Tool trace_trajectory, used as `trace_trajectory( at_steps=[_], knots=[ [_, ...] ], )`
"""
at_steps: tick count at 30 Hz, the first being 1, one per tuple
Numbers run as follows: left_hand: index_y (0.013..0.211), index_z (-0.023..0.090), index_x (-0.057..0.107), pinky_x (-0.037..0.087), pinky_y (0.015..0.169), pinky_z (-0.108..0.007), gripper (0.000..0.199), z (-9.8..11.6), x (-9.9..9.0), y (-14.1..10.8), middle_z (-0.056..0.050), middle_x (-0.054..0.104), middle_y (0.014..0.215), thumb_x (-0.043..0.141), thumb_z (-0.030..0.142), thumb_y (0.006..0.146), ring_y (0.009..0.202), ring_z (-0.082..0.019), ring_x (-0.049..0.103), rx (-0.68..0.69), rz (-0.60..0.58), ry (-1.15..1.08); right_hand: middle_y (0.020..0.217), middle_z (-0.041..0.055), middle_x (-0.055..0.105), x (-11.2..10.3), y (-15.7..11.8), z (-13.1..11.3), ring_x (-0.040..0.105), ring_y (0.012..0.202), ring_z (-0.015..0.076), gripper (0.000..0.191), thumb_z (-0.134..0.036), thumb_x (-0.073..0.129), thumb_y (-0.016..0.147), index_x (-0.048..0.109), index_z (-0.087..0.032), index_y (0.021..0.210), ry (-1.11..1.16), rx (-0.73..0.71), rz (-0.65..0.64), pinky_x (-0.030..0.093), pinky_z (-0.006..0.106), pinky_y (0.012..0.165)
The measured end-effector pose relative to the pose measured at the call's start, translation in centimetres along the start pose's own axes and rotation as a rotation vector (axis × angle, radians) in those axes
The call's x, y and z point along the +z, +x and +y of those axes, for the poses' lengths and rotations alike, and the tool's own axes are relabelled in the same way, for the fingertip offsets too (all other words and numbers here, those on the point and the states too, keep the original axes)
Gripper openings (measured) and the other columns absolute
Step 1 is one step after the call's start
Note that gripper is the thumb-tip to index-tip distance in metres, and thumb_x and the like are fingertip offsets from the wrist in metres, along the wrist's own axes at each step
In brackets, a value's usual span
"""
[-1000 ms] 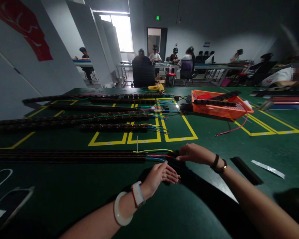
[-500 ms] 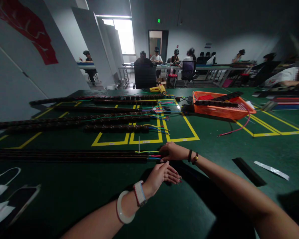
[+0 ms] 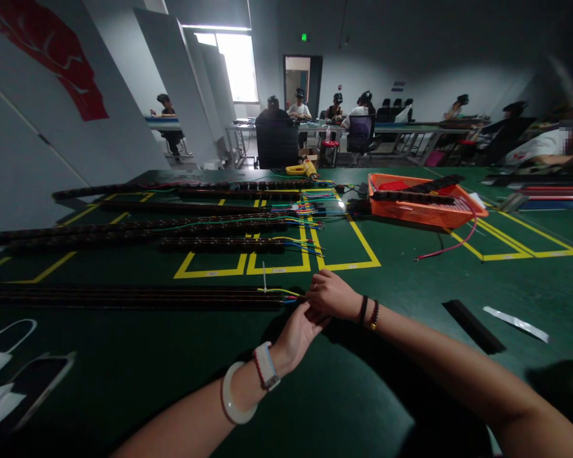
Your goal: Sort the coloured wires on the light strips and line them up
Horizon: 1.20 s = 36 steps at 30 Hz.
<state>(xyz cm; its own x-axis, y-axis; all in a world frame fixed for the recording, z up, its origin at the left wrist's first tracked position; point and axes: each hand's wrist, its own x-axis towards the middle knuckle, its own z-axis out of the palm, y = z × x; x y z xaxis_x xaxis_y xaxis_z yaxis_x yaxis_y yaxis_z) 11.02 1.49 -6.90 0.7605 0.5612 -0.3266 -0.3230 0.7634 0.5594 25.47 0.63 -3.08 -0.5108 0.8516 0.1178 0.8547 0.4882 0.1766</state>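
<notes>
Yellow, red and blue wires (image 3: 290, 298) stick out from the right end of a long black cable bundle (image 3: 134, 297) lying on the green table. My right hand (image 3: 333, 296) has its fingers curled round the wire ends from above. From below, my left hand (image 3: 297, 337) meets it; its thumb lies at the wires, and its fingers run partly hidden under the right hand. The wire tips are covered by my hands. A white cable tie (image 3: 264, 280) stands up from the bundle, left of my hands.
More black wire bundles (image 3: 224, 245) lie beyond, across yellow tape outlines. An orange basket (image 3: 420, 213) holds black pieces, with a yellow heat gun (image 3: 305, 169) farther back. A black strip (image 3: 472, 326) and white strip (image 3: 516, 323) lie right; a phone (image 3: 42, 388) lies left. People sit behind.
My left hand has moved up to the wires and against my right hand; its fingers, spread before, are now partly hidden. The wires are drawn closer together.
</notes>
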Motion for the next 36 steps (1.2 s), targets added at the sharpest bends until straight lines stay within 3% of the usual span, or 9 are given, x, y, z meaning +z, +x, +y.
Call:
trace_trajectory(
  at_steps=[4,9,12,15,19,23,30,36],
  knots=[
    [0.088,0.018,0.059,0.050,0.087,-0.027,0.018,0.0,-0.3,0.5,-0.004,0.066,0.093,0.046,0.031,0.088,0.087,-0.012,0.061,0.104,0.100,-0.102,0.086,0.0092,0.064,0.4,-0.3,-1.7,0.047,0.086,0.0204,0.020,-0.013,0.045,0.088,0.064,-0.013,0.083,-0.189,-0.078,0.008,0.034,0.034,0.076],
    [0.084,0.018,0.058,0.052,0.078,-0.020,0.009,-0.2,-0.8,1.2,-0.001,0.064,0.091,0.050,0.021,0.087,0.081,-0.008,0.060,0.149,0.170,-0.111,0.101,0.0122,0.065,1.6,-0.7,-3.3,0.049,0.101,0.0236,0.024,-0.013,0.046,0.086,0.065,-0.009,0.100,-0.366,-0.032,0.056,0.034,0.037,0.093],
    [0.085,0.017,0.058,0.053,0.083,-0.023,0.009,-0.2,-0.6,1.1,-0.002,0.064,0.090,0.049,0.020,0.087,0.080,-0.008,0.061,0.134,0.174,-0.120,0.110,0.0132,0.062,1.4,-1.2,-3.4,0.046,0.110,0.0256,0.032,-0.018,0.049,0.086,0.059,-0.005,0.114,-0.303,0.021,0.093,0.033,0.038,0.097],
    [0.085,0.017,0.059,0.052,0.089,-0.028,0.011,0.0,-0.4,0.8,-0.003,0.065,0.086,0.051,0.025,0.087,0.080,-0.010,0.062,0.122,0.138,-0.125,0.120,0.0104,0.057,0.1,-2.2,-3.2,0.045,0.112,0.0243,0.036,-0.022,0.047,0.088,0.054,-0.011,0.122,-0.107,0.105,0.161,0.034,0.037,0.095],
    [0.083,0.013,0.062,0.050,0.093,-0.032,0.028,0.2,-0.3,0.7,-0.008,0.067,0.087,0.050,0.038,0.086,0.085,-0.015,0.064,0.090,0.049,-0.071,0.098,0.0065,0.061,-2.0,-4.4,-3.2,0.050,0.092,0.0181,0.021,-0.026,0.044,0.092,0.060,-0.018,0.102,0.095,0.302,0.275,0.035,0.032,0.084],
    [0.088,0.010,0.064,0.045,0.101,-0.033,0.041,0.3,-0.2,0.5,-0.012,0.068,0.099,0.044,0.046,0.087,0.097,-0.018,0.062,0.084,0.010,0.017,0.076,0.0044,0.056,-2.2,-6.7,-3.5,0.046,0.077,0.0175,0.022,-0.034,0.049,0.090,0.059,-0.018,0.078,0.086,0.478,0.297,0.032,0.031,0.073],
    [0.092,0.010,0.061,0.036,0.110,-0.037,0.038,0.3,-0.2,0.5,-0.016,0.065,0.108,0.042,0.042,0.088,0.108,-0.021,0.059,0.070,0.019,0.039,0.077,0.0053,0.057,-1.3,-7.0,-4.3,0.046,0.077,0.0182,0.029,-0.044,0.052,0.087,0.060,-0.018,0.079,0.076,0.534,0.154,0.029,0.031,0.073],
    [0.088,0.011,0.061,0.039,0.109,-0.037,0.036,0.3,-0.3,0.6,-0.016,0.065,0.104,0.044,0.043,0.087,0.102,-0.019,0.061,0.091,0.023,0.039,0.076,0.0036,0.060,-1.6,-6.1,-4.5,0.050,0.074,0.0166,0.022,-0.035,0.051,0.089,0.058,-0.018,0.077,0.170,0.571,0.095,0.029,0.030,0.071]
  ],
)
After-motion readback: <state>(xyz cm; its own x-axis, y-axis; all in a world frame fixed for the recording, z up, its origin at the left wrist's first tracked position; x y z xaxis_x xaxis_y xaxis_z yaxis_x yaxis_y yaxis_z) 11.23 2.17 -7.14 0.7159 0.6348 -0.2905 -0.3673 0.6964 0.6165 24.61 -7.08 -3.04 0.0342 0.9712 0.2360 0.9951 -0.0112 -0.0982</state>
